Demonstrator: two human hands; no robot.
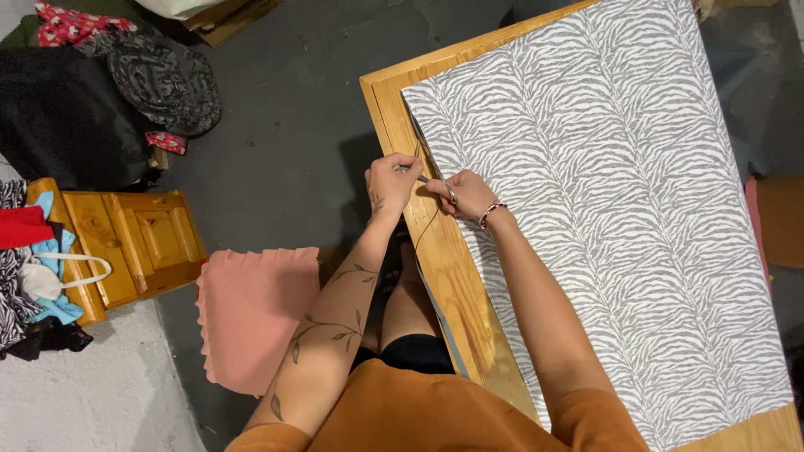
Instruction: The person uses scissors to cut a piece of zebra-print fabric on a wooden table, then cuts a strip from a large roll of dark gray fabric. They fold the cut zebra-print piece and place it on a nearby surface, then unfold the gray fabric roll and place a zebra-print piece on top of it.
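Zebra-striped grey-and-white paper [620, 209] covers a wooden table [444, 259], leaving the wood bare along the table's left edge. At the paper's left edge, near the far left corner, the right hand [463, 194] is closed around a small blade [425, 178], while the left hand [390, 180] pinches the trimmed strip [431, 293] that trails down over the table's edge. Pink cloth [251, 322] and a small wooden cabinet [126, 247] lie on the floor left of the table.
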